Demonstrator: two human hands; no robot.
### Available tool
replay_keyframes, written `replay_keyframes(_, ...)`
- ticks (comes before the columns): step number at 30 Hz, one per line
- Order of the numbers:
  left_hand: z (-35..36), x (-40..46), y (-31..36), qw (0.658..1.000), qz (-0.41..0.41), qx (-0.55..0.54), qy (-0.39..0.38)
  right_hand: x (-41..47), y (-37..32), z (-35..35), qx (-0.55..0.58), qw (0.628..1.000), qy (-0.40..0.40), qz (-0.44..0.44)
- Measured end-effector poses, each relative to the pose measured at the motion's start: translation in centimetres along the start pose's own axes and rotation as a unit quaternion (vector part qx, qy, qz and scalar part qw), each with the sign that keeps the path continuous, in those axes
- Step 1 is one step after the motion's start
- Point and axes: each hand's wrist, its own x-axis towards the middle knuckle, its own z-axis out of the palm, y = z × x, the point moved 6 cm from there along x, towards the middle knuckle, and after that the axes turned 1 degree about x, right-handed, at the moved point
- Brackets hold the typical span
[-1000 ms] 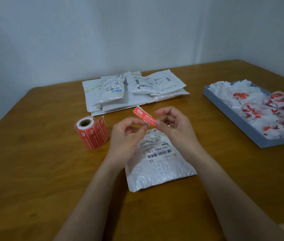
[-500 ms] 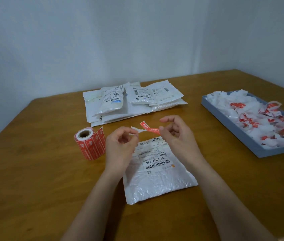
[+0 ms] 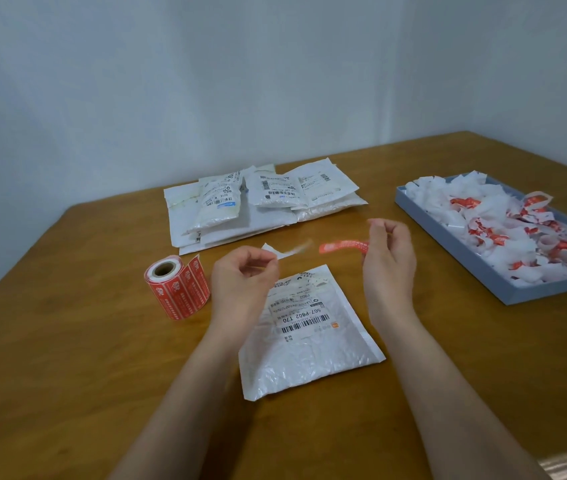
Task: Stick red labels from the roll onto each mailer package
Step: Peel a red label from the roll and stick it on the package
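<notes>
A white mailer package (image 3: 310,351) with a barcode sticker lies flat on the table in front of me. Above it, my right hand (image 3: 387,261) pinches one end of a red label (image 3: 342,245), which hangs free in the air. My left hand (image 3: 242,278) pinches the white backing strip (image 3: 285,250), now separate from the label. The roll of red labels (image 3: 178,287) stands on the table to the left of my left hand.
A pile of several white mailer packages (image 3: 261,202) lies at the back of the wooden table (image 3: 67,375). A shallow blue-grey tray (image 3: 504,285) at the right holds several crumpled white and red backing scraps. Pale walls close the corner behind.
The red label has come off its white backing. My hands have moved apart, the right one carrying the label to the right, the left keeping the backing strip.
</notes>
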Motion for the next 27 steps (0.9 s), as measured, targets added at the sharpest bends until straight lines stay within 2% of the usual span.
replay_keyframes(6, 2.9, 0.4, 1.4, 0.997, 0.013, 0.059, -0.044, 0.3, -0.2, -1.5, 0.087, 0.993, 0.074, 0.026)
replay_keyframes(8, 4.7, 0.2, 2.1, 0.989, 0.014, 0.1, -0.108, 0.3, -0.3, -1.8, 0.102, 0.99, 0.091, 0.02)
replay_keyframes(11, 7.5, -0.5, 3.1, 0.959, 0.019, 0.176, -0.22, 0.5, -0.7, -2.4, 0.115, 0.987, 0.115, 0.002)
replay_keyframes(13, 8.7, -0.7, 3.6, 0.947, 0.028, 0.192, -0.257, 0.6, -0.9, -2.7, 0.114, 0.986, 0.123, -0.009)
replay_keyframes(16, 9.6, -0.6, 4.0, 0.95, 0.028, 0.153, -0.27, 0.9, -0.8, -2.8, 0.104, 0.988, 0.113, -0.012)
replay_keyframes(21, 7.9, 0.3, 3.5, 0.977, -0.027, -0.005, -0.212, 0.9, -0.7, -1.7, 0.055, 0.998, 0.028, -0.02)
replay_keyframes(24, 6.6, 0.5, 3.1, 0.967, -0.072, -0.114, -0.216, 0.4, -1.3, -0.8, -0.001, 0.998, -0.023, -0.067)
replay_keyframes(27, 5.4, 0.6, 2.6, 0.964, -0.089, -0.144, -0.204, -0.2, -1.6, 0.1, -0.05, 0.991, -0.062, -0.106)
